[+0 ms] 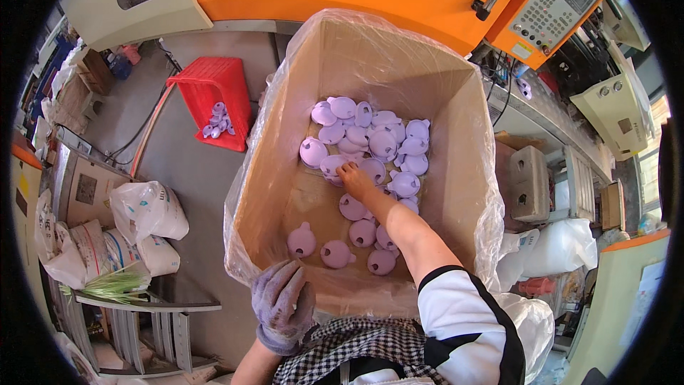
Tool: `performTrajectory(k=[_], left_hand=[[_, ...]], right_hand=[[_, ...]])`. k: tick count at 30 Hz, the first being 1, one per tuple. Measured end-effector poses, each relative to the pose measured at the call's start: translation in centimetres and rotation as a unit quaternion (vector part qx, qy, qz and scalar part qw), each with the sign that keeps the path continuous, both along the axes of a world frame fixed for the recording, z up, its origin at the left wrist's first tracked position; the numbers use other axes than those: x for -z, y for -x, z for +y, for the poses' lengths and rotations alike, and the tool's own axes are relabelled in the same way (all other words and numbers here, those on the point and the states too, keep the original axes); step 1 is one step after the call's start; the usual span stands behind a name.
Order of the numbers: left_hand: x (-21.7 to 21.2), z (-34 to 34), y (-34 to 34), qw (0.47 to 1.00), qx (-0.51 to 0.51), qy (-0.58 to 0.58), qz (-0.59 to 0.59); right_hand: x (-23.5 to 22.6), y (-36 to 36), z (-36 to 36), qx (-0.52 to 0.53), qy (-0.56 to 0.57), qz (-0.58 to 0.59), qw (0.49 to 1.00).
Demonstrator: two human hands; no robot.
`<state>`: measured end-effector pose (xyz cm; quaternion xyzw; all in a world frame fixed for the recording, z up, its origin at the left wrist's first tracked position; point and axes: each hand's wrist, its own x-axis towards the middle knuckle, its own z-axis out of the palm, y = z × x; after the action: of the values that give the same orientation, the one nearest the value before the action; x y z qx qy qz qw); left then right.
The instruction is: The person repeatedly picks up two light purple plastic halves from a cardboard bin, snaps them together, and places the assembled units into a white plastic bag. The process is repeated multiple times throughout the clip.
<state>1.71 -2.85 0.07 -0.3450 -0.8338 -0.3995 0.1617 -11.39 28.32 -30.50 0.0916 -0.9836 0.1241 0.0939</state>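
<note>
A large cardboard box [274, 192] lined with clear plastic film stands in front of me, holding many round lilac plastic parts [382, 144], each a shallow cup with a small tab and some with a dark hole. My bare right hand [356, 182] reaches down into it, fingertips closed on the edge of one lilac plastic part [331, 165] in the middle of the pile. At the box's near left edge is my left hand [283, 306], in a greyish-purple knit glove with its fingers curled in. A small pale spot shows between those fingers, too small to name.
A red plastic crate [246, 100] with a few lilac pieces stands left of the box. Beyond rises an orange machine [399, 7] with a control panel [552, 11]. White sacks [149, 210] and a metal rack [164, 306] are at left; a white bag [563, 249] lies at right.
</note>
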Motion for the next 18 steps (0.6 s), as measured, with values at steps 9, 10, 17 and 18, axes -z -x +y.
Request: performTrajectory(k=[9,10,17,18], left_hand=[[-0.4,-0.2,-0.3,1.000,-0.012,0.000,-0.027],[-0.7,-0.1,-0.4,0.999,-0.009,-0.015,-0.030],[-2.4,3.3,-0.9,0.860,0.054,-0.332,-0.384],[-2.8,4.8,-0.7,0.798,0.078,-0.392,-0.451]], right_hand=[[-6.6,1.3,-2.4,0.134,0.170,-0.078,0.973],[-9.5,1.6,-1.9,0.149,0.290,-0.108,0.939],[-32.4,-5.3,-1.7,0.060,0.744,-0.197,0.636],[-34.6,-8.0,-1.5,0.063,0.764,-0.190,0.614]])
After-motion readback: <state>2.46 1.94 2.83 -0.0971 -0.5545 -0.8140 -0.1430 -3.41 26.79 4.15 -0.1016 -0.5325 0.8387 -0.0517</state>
